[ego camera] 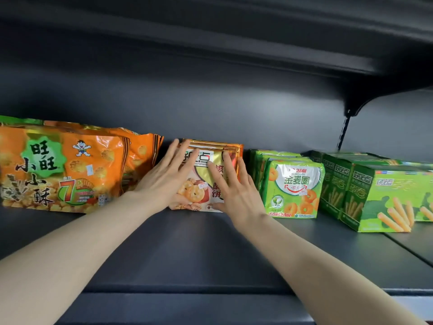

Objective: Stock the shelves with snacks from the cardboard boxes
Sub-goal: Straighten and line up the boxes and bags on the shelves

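While both of my hands lie flat against it, the gold-and-orange foil snack bag [198, 193] stands upright at the middle of the frame, on the dark grey metal shelf [187, 249] and close to its back wall. My left hand [164, 181] covers the bag's left half with the fingers straight and spread, reaching up to its top edge. My right hand [234, 193] presses on the right half, fingers likewise straight, with the thumb down near the bag's bottom edge. Neither hand curls around anything; both are open and only touch the front face.

At the left of the frame I see a row of large orange crinkly snack bags [70, 170] standing one behind another, just beside my left hand. Right of centre sits a row of small light-green bags printed with ring biscuits [293, 188], just beside my right hand. Farther right are green cardboard boxes picturing biscuit sticks [375, 198], lined up side by side. Across the top of the frame runs the underside of a second dark shelf [210, 31], carried at the upper right by a black bracket [358, 106].
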Demonstrator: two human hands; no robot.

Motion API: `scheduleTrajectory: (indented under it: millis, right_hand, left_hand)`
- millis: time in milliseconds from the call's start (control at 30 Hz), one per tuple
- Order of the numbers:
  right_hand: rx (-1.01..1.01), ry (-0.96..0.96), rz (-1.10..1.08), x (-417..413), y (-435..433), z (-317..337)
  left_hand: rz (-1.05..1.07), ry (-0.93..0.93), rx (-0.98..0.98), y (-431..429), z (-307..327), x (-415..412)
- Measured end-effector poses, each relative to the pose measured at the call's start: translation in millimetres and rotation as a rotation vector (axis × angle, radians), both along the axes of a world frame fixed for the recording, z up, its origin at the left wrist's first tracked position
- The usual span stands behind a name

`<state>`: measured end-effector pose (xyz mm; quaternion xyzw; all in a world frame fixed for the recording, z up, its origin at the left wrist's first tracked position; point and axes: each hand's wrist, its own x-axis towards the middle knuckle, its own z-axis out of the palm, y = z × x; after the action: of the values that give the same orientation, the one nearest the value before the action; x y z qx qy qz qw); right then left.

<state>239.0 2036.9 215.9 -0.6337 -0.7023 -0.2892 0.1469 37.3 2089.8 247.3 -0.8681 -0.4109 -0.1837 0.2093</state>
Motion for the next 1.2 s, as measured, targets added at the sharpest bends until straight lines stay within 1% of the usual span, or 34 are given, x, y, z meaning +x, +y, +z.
scheduleTrajectory:
  millis: [100,167,333,400,467,533,600,667,733,800,867,933,1000,1133,1200]
  right_hand:
    - [0.063,-0.041,-0.057,0.2,15.1,-0.7]
    - [0.051,-0.070,-0.082,0.9,29.7,-1.1]
    - [0.039,-0.126,-0.093,3.5,43.0,2.0]
    - [0.089,-0.090,-0.074,2.0,32.7,4.8]
    - [0.163,0.061,0.018,-0.1,22.1,13.9]
    - [0.147,0.303,0.088,-3.8,14.8,29.7]
    - [0.098,0.558,0.116,-7.0,14.5,44.1]
    - [0.038,0.782,0.105,-10.4,16.7,56.9]
    - [-0.048,0.965,0.069,-11.8,21.6,62.9]
    - [-0.091,1.108,0.070,-12.8,28.0,62.4]
    - [-0.045,1.176,0.102,-11.1,32.7,57.7]
    - [-0.009,1.197,0.126,-7.2,33.6,53.2]
    - [-0.015,1.153,0.141,-3.5,31.4,51.4]
    - [-0.030,0.892,0.100,-1.6,35.1,60.0]
    - [-0.054,0.788,0.103,-4.0,40.0,62.9]
  left_hand:
    - [0.012,-0.018,0.096,12.7,-5.7,5.7]
    - [0.029,-0.020,0.132,18.6,-7.5,9.1]
    - [0.007,-0.026,0.144,23.4,-8.9,10.6]
    - [-0.057,-0.036,0.125,22.2,-6.9,4.9]
    - [-0.126,-0.128,0.056,18.2,-2.0,0.0]
    - [-0.142,-0.369,-0.097,13.7,4.9,-1.6]
    - [-0.142,-0.683,-0.376,16.3,11.3,0.0]
    - [-0.153,-0.927,-0.662,27.2,13.6,2.5]
    - [-0.173,-1.028,-0.812,36.5,9.2,7.4]
    - [-0.213,-1.047,-0.825,41.6,2.5,17.0]
    - [-0.235,-1.064,-0.790,42.7,-5.6,28.0]
    - [-0.228,-1.056,-0.734,43.0,-11.8,33.9]
    - [-0.207,-1.023,-0.676,44.0,-16.1,35.2]
    - [-0.122,-1.051,-0.615,39.8,-7.0,36.9]
    - [-0.109,-1.032,-0.572,38.6,-3.6,40.6]
